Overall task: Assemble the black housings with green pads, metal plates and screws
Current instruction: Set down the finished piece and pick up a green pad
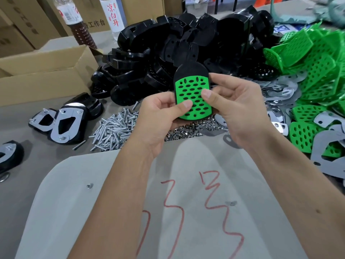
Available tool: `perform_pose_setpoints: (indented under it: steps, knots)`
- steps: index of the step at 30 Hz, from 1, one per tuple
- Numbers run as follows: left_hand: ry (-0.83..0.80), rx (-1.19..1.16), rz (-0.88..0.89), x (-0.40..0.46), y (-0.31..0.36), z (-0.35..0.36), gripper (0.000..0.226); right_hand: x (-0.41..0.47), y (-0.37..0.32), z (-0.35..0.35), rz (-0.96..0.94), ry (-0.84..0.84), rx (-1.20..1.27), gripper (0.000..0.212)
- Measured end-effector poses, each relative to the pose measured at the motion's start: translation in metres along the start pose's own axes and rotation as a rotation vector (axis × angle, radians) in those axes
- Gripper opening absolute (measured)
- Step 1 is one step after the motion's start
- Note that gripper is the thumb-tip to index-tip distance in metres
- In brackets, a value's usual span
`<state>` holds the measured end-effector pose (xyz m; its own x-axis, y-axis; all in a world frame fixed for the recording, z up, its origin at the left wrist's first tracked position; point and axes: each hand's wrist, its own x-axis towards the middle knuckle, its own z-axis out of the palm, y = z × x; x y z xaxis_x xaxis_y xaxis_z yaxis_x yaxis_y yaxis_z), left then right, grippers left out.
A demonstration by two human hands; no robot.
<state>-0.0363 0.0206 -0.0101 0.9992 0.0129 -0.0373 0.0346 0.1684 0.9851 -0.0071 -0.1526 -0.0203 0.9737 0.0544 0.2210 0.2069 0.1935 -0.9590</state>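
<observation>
Your left hand (158,116) and right hand (237,107) pinch the black plastic housing (190,71) upright, narrow end up; thumbs press its perforated green pad (194,98); its lower edge is hidden.

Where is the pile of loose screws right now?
In the head view, the pile of screws lies on the table left of centre, just left of the left hand, with the finished housings to its left.

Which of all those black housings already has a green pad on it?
The black housing held in both hands; its green pad sits on its face, while the piled housings show none.
</observation>
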Motion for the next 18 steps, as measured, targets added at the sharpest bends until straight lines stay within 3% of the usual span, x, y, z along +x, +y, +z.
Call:
perform_pose_setpoints:
  steps: [6, 8, 14, 18]
  knots:
    - [0.184, -0.013, 0.07, 0.003, 0.002, 0.0, 0.005, 0.001, -0.001, 0.0, -0.062, 0.004, -0.225, 0.018]
    - [0.289, -0.039, 0.099, 0.006, 0.003, -0.005, 0.006, 0.002, -0.001, -0.006, -0.125, 0.012, -0.463, 0.007]
    - [0.39, -0.041, 0.141, 0.008, 0.005, -0.017, 0.014, 0.0, 0.0, -0.009, -0.229, -0.231, -1.098, 0.009]
    - [0.382, -0.063, 0.087, 0.008, 0.007, -0.02, 0.028, 0.001, 0.003, -0.005, -0.205, -0.259, -1.165, 0.012]
